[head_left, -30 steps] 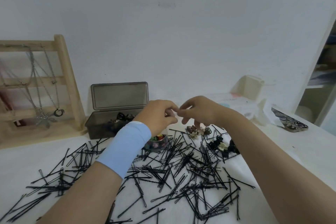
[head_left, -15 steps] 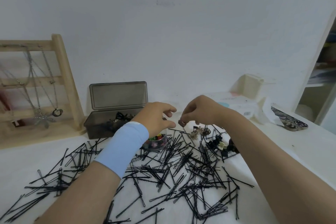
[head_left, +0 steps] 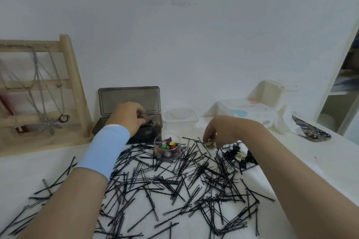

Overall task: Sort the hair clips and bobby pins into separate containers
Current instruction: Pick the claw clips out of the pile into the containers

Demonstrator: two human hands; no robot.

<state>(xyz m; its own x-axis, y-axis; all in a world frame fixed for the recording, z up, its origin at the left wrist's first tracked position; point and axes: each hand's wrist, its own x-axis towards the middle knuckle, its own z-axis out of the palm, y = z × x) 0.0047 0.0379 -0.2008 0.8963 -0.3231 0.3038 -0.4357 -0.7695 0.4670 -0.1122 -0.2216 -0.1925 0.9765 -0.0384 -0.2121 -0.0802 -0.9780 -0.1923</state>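
The left hand (head_left: 129, 117) pinches a small brown clip (head_left: 144, 116) over the dark box (head_left: 155, 124). The right hand (head_left: 219, 132) pinches a beige clip (head_left: 210, 144) on the bench (head_left: 310, 157).

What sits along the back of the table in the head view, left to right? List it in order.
Wooden necklace stand → dark hinged box, lid up, left hand in it → clear plastic tub → white wipes pack → patterned phone case.
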